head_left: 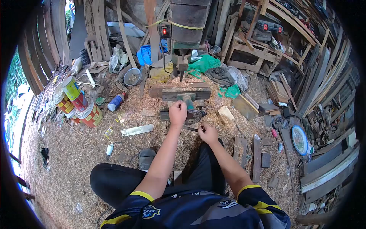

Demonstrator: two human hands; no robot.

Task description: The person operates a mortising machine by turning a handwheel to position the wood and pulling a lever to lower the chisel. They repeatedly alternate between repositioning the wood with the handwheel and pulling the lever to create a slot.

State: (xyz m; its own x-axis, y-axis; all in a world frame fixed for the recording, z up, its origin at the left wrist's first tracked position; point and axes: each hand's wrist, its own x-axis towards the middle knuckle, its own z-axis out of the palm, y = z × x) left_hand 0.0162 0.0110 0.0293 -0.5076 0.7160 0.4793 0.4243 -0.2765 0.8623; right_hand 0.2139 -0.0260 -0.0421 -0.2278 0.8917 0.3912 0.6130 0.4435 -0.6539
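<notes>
A drill press (182, 63) stands in front of me, its bit pointing down over a wooden board (187, 94) held upright at the vise. Below the board is a round metal handwheel (193, 118). My left hand (177, 113) is closed in a fist at the wheel's left side; what its fingers grip is hidden. Lower and to the right, my right hand (207, 133) has its fingers curled and pinched at the end of a thin dark rod (189, 128) beneath the wheel.
Wood shavings cover the floor. Stacked paint cans (89, 113) and a blue bottle (115, 102) stand on the left. A wood block (225, 114) lies right of the vise, with dark wood pieces (256, 160) nearer me. Stacked planks (320, 76) line the right side.
</notes>
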